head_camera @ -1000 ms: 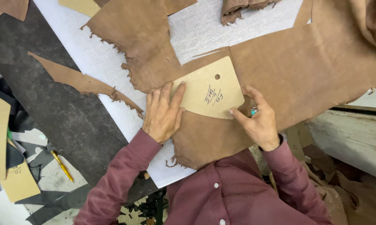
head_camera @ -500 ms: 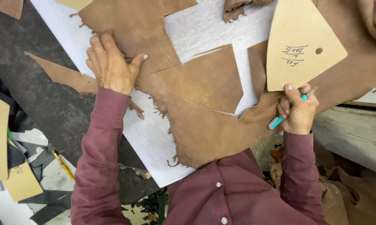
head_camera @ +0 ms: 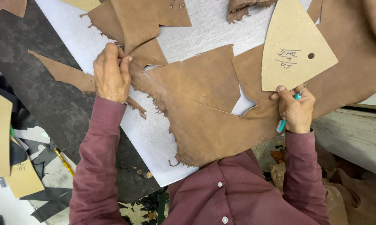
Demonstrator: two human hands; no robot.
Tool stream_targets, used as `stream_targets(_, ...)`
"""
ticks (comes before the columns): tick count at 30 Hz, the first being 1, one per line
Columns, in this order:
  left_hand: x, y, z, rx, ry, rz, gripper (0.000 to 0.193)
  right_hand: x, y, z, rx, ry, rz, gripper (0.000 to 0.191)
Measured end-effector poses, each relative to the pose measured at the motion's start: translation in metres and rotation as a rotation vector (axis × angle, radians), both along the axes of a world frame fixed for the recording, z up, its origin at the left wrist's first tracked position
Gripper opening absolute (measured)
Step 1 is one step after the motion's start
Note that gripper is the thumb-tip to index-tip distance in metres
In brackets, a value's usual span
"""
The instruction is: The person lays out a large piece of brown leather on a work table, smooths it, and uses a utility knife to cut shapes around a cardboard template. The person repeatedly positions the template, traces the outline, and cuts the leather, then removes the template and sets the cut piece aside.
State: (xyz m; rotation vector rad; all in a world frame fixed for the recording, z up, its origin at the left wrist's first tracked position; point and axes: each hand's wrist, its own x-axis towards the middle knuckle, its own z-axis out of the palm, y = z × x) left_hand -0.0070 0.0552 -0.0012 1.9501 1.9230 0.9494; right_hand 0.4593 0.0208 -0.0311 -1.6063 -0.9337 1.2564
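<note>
1. At four o'clock our right hand (head_camera: 295, 110) clenches a teal-handled tool (head_camera: 282, 123) and pinches the tan cardboard template (head_camera: 294, 46).
2. At ten o'clock our left hand (head_camera: 111, 74) grasps the brown leather hide (head_camera: 204, 108), ragged-edged, cut through, spread across the grey cutting board (head_camera: 150, 141).

A long-sleeved, maroon button-up shirt was worn, with small pale buttons noted down the front placket. Both sleeves were observed fully extended to the wrists, the cuffs closed above the left hand (head_camera: 111, 74) and the right hand (head_camera: 297, 110). No gloves were worn.
</note>
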Motion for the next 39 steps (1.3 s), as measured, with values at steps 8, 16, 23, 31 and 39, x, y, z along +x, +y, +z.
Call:
stream_targets(8,0.004,-0.01,-0.021,0.052,0.253,0.072,0.018,-0.037,0.017,0.038,-0.104,-0.837,0.485,0.036)
stream_targets(16,0.005,-0.012,-0.05,0.18,0.294,0.104,0.016,-0.119,0.064,0.034,0.496,-0.846,0.466,0.054)
stream_targets(23,0.004,-0.011,-0.046,0.203,0.301,0.094,0.016,-0.126,0.073,0.049,0.559,-0.767,0.814,0.029)
stream_targets(31,0.004,0.0,-0.039,0.168,0.192,0.027,0.014,-0.135,0.089,0.083,0.831,-0.954,0.914,0.033)
stream_targets(39,0.004,0.01,-0.042,0.169,0.208,0.0,0.015,-0.216,0.127,0.046,1.266,-0.799,1.198,0.029)
